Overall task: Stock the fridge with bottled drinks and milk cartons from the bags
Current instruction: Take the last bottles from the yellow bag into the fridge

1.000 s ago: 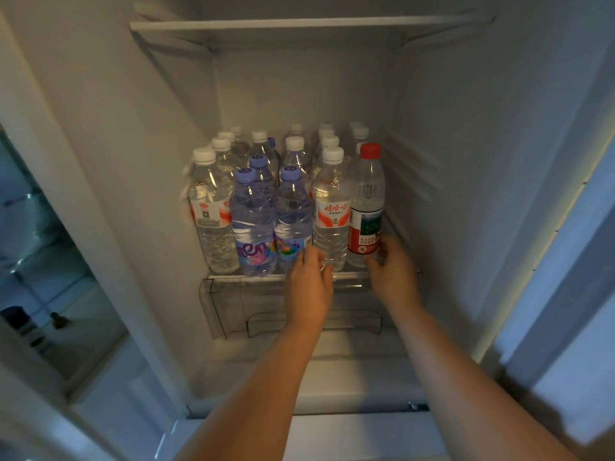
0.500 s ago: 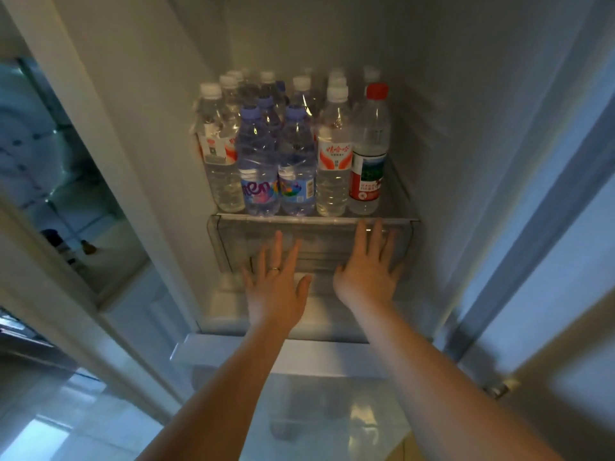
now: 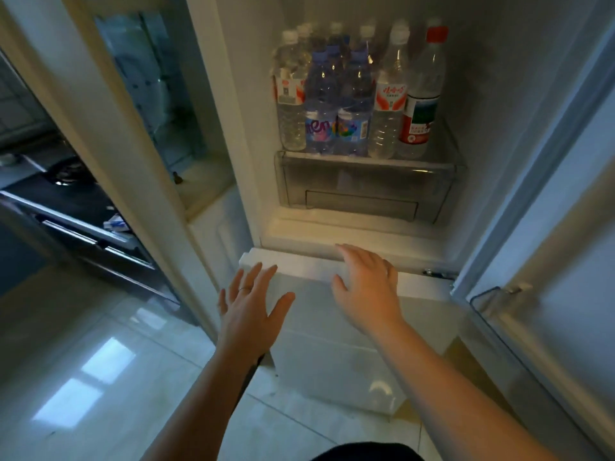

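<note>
Several water bottles stand packed on the fridge shelf (image 3: pixel 372 158): a red-capped bottle (image 3: pixel 421 94) at the right front, a white-capped one (image 3: pixel 390 98) beside it, two blue bottles (image 3: pixel 336 104) in the middle, another clear bottle (image 3: pixel 290 101) at the left. More rows stand behind them. My left hand (image 3: pixel 248 307) and my right hand (image 3: pixel 367 291) hover with spread fingers, holding nothing, below the fridge compartment, over the top edge of the white lower door (image 3: pixel 309 267). No milk cartons or bags are in view.
A clear drawer (image 3: pixel 362 191) sits under the shelf. The fridge door (image 3: pixel 565 261) stands open at the right. At the left are a door frame (image 3: pixel 109 128) and a dark stove counter (image 3: pixel 60 191). Glossy floor tiles (image 3: pixel 93 377) lie below.
Both hands have drawn back from the front bottles, down past the drawer to the lower door's top edge. The view has tilted downward and pulled away from the shelf.
</note>
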{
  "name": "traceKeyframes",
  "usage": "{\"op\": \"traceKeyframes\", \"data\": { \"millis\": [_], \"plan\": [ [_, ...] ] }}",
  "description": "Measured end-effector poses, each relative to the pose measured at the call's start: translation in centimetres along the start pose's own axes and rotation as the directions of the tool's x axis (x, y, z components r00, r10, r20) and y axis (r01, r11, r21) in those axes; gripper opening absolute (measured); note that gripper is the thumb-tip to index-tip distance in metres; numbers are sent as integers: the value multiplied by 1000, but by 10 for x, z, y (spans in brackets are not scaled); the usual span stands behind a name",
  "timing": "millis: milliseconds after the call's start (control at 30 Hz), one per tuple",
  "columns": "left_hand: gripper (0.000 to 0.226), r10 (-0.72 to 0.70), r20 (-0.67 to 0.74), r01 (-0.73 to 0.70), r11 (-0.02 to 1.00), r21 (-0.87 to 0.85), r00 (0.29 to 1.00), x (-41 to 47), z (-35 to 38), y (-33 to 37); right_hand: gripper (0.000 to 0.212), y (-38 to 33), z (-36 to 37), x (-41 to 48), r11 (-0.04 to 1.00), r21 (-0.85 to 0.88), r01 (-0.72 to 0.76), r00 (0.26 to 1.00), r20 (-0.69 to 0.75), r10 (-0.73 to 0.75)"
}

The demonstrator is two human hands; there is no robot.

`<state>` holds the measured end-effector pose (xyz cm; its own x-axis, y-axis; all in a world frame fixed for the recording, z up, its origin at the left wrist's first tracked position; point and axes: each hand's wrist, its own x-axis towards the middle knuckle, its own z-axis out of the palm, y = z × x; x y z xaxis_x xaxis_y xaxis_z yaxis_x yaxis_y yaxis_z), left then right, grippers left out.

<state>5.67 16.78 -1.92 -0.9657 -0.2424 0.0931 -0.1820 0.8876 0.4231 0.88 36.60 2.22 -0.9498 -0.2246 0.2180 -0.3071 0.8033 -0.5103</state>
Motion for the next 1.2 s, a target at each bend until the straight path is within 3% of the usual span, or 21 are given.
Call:
{"op": "traceKeyframes", "data": {
  "millis": [433,667,933,1200],
  "plan": [
    [74,19,249,-42,995,88,968,-237,7,-55,56,-16,44,-244,975,-216,52,973,232,-1],
    [89,46,396,-102,987,121,917,-327,31,-59,57,-5,40,-346,944,-324,59,972,233,20],
    [79,82,510,-168,978,125,857,-405,57,-14,57,40,18,-438,919,-394,19,958,272,96],
    [74,103,533,-194,974,119,840,-489,101,78,57,123,-49,-539,924,-381,-28,930,330,164]
  ]
}}
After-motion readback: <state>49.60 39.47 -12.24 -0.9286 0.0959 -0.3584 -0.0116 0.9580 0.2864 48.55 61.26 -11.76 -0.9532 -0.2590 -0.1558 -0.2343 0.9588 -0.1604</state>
